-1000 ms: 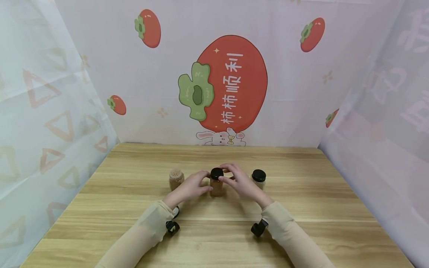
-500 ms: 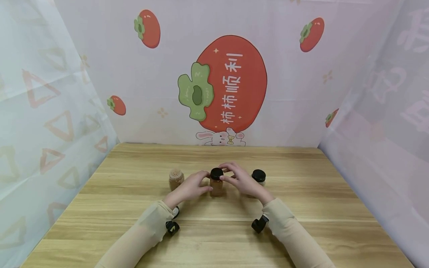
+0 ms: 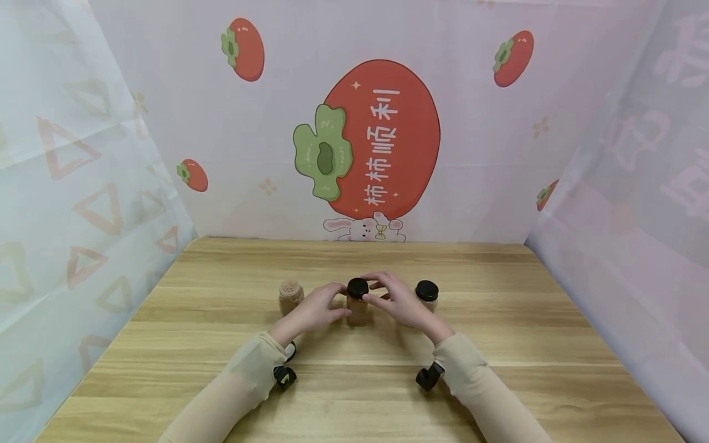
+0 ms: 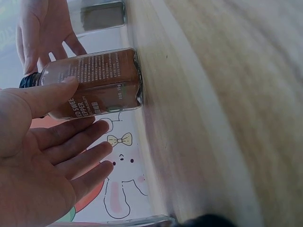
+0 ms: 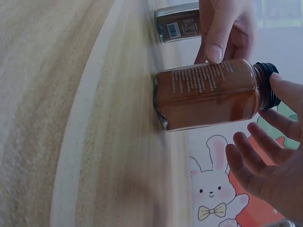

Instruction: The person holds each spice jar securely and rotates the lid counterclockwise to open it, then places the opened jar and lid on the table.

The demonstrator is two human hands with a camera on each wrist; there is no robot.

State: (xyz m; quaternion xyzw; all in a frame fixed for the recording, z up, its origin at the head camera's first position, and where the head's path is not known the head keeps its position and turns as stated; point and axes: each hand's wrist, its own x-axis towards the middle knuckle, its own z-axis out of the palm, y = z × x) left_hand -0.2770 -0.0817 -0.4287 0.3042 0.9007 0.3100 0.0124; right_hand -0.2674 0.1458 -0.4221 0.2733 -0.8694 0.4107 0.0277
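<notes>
A square glass spice jar point(image 3: 357, 312) of reddish-brown powder stands upright at the middle of the table, its black screw cap point(image 5: 268, 85) on top. My left hand point(image 3: 314, 311) grips the jar's body from the left between thumb and forefinger; its other fingers spread behind, as the left wrist view shows. From the right, my right hand point(image 3: 401, 303) pinches the cap between thumb and forefinger, the remaining fingers extended off the glass. The jar's printed label point(image 4: 97, 68) faces partly toward the left wrist camera.
Left of my left hand stands another brown spice jar point(image 3: 290, 296) with its perforated shaker top bare. A black-capped jar point(image 3: 427, 294) of paler contents stands behind my right wrist. A black, white-lined cap point(image 3: 290, 351) lies partly hidden by the left sleeve. A printed cloth point(image 3: 471, 203) hangs behind the table.
My right hand has shifted slightly at the cap, its wrist rising a little and then lowering again. My left hand and the jar have kept their place.
</notes>
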